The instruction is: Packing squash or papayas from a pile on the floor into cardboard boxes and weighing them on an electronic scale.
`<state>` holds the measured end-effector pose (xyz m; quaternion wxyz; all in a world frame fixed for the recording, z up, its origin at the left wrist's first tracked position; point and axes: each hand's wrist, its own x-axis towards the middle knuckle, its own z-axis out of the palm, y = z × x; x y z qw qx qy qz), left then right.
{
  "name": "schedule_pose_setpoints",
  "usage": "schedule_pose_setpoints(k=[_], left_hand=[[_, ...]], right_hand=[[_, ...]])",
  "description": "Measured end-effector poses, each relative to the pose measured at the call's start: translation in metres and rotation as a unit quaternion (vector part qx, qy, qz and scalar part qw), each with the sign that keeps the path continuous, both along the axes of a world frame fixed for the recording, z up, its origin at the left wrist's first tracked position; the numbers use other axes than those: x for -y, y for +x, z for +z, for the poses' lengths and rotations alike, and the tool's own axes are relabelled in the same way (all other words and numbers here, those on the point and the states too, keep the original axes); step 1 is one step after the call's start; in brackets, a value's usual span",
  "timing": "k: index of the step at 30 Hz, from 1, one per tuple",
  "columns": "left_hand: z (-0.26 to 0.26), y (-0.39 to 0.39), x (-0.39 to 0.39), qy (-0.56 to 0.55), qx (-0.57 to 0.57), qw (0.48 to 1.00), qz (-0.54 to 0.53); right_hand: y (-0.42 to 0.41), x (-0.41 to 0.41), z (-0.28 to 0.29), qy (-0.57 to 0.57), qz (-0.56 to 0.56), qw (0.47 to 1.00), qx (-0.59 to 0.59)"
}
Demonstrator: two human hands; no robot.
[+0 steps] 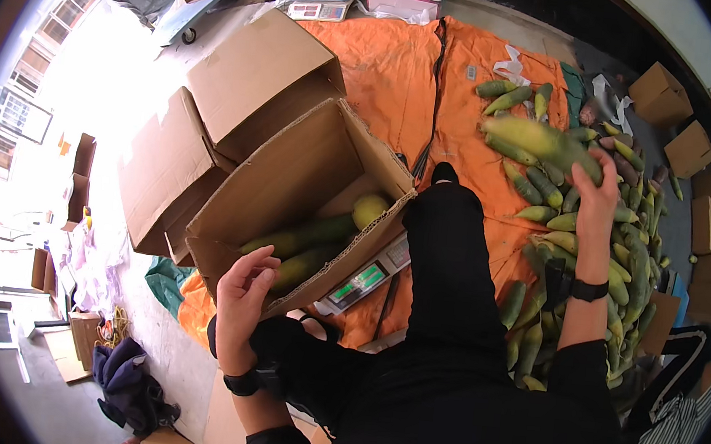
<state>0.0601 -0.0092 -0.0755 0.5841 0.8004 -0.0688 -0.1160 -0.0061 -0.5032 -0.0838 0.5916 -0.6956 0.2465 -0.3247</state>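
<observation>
My right hand (598,183) grips the thick end of a large green radish (537,139), blurred, held above a heap of similar radishes (627,265). An open cardboard box (283,177) stands tilted in view before me on a digital scale (366,280) with a lit green display. Inside the box lie several radishes (304,233), one showing a round yellow-green end. At the box's near left corner is my left hand (249,282), with loosely curled fingers and nothing visible in them. Whether it touches the cardboard is hard to tell.
Two more cardboard boxes (260,80) stand just beyond the open one. An orange tarpaulin (382,66) covers the floor. Smaller boxes (661,93) line the right side, where another person's striped sleeve (676,434) shows. A wheeled cart (202,15) is at the upper left.
</observation>
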Motion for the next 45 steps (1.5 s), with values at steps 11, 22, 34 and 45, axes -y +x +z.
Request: schedule_pose_setpoints(k=[11,22,34,45], left_hand=[[0.045,0.004,0.029,0.052,0.156,0.986,0.018],[0.002,0.019,0.008,0.127,-0.032,0.991,-0.031],[-0.01,0.038,0.043,0.118,-0.207,0.971,0.002],[-0.009,0.029,0.02,0.197,-0.158,0.967,-0.019]], right_hand=[[0.086,-0.18,0.055,0.127,0.407,0.9,0.09],[0.095,-0.139,-0.002,0.029,0.372,0.927,0.036],[-0.158,0.052,-0.284,-0.124,-0.006,0.864,-0.489],[-0.238,0.003,-0.387,0.174,-0.112,0.776,-0.596]])
